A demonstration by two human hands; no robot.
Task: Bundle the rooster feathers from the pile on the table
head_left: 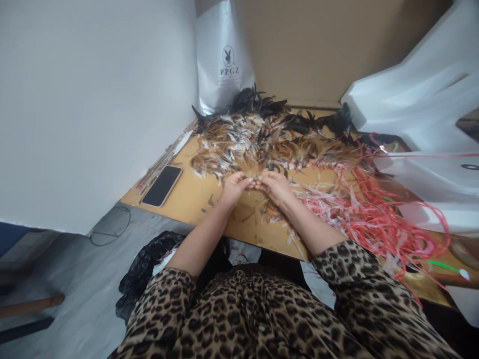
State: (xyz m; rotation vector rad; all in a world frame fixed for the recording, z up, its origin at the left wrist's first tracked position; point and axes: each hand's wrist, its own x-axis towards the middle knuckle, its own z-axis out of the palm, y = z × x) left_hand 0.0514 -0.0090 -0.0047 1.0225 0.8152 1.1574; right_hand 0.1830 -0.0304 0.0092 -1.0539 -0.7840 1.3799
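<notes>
My left hand and my right hand meet at the front of the feather pile, fingertips pinched close together. Between them they grip the base of a small tuft of brown feathers, which fans away from me. Directly behind lies a heap of brown and white feathers, with long black feathers at its back. To the right of my right hand spreads a tangle of red and pale plastic string. The quill ends are hidden by my fingers.
A phone lies on the wooden table at the left. A white printed bag stands against the wall. White foam pieces rise at the right. A black plastic bag sits on the floor below the table edge.
</notes>
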